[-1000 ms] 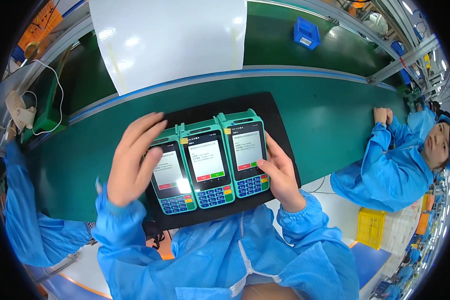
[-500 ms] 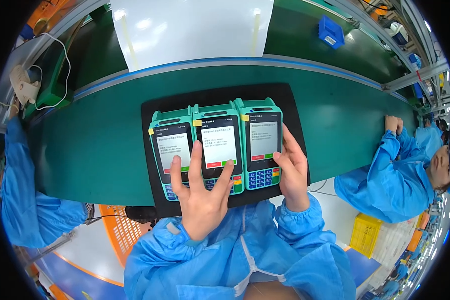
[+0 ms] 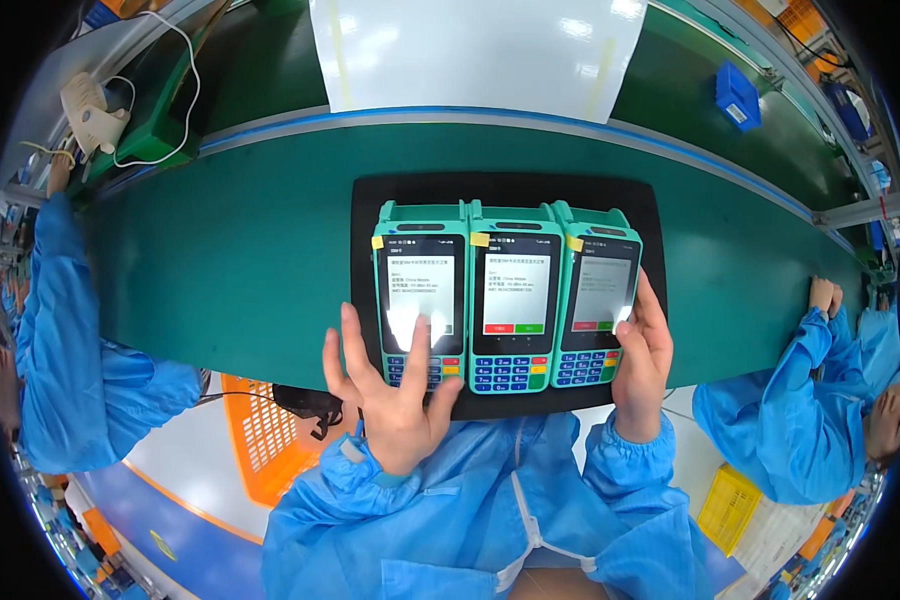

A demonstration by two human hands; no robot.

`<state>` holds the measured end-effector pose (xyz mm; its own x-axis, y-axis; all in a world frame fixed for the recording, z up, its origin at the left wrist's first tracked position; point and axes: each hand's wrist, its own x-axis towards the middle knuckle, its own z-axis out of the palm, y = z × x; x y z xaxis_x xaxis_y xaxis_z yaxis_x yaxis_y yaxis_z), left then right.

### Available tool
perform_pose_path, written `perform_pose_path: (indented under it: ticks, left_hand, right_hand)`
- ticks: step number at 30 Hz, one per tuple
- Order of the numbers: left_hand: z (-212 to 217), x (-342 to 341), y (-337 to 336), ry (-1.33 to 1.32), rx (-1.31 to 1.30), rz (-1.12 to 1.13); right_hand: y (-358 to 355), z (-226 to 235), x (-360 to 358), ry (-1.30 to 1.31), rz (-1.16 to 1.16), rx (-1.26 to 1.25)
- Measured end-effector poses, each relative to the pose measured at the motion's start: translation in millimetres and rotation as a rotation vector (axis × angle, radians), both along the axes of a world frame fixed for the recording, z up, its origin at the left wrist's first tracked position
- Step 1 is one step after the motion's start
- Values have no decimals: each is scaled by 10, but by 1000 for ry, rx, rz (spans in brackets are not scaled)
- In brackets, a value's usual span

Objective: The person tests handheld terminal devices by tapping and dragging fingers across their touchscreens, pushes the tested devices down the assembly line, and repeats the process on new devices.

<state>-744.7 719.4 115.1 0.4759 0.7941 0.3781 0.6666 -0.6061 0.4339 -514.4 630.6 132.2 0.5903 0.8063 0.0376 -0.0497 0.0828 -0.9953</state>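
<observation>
Three green handheld payment terminals stand side by side on a black mat point(image 3: 410, 190): a left one point(image 3: 422, 250), a middle one point(image 3: 510, 300) and a right one point(image 3: 602, 275). Each has a lit screen, a keypad and a small yellow sticker at its upper left corner. My left hand point(image 3: 398, 405) is open with spread fingers, its index finger over the lower screen of the left terminal, hiding part of the keypad. On the right terminal, my right hand point(image 3: 642, 365) rests its thumb at the lower right of the screen, fingers along the right side.
The mat lies on a green worktable point(image 3: 260, 240). A white sheet point(image 3: 470, 50) and a blue bin point(image 3: 738, 95) are beyond its far rail. An orange basket point(image 3: 255, 440) sits below at left. Co-workers in blue sleeves point(image 3: 70, 370) are at both sides.
My left hand has shifted from the left and middle terminals to the left one, uncovering the middle keypad. My right hand stays at the right terminal. The whole view has shifted, placing the terminals farther right.
</observation>
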Motion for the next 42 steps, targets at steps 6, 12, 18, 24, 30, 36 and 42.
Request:
perform_pose_path:
  ticks: [6,12,18,24,30,36,42]
  left_hand:
    - [-57,56,11,-324,-458,-167]
    - [-145,79,33,-279,-345,-121]
    - [94,130,-111,-7,16,-34]
    - [160,487,-237,-56,143,-88]
    - [165,592,-223,-53,122,-73]
    - [163,589,-220,-29,121,-65]
    - [134,650,-199,-2,102,-74]
  right_hand:
    - [-17,61,-40,-35,-75,-4]
    - [13,-1,-28,22,-6,-3]
    - [-123,-11,80,-330,-21,25]
    - [-289,3,90,-627,-69,-92]
    - [-289,-13,86,-745,-95,-87]
    - [-291,-36,113,-793,-93,-136]
    - [-289,-36,115,-777,-104,-145]
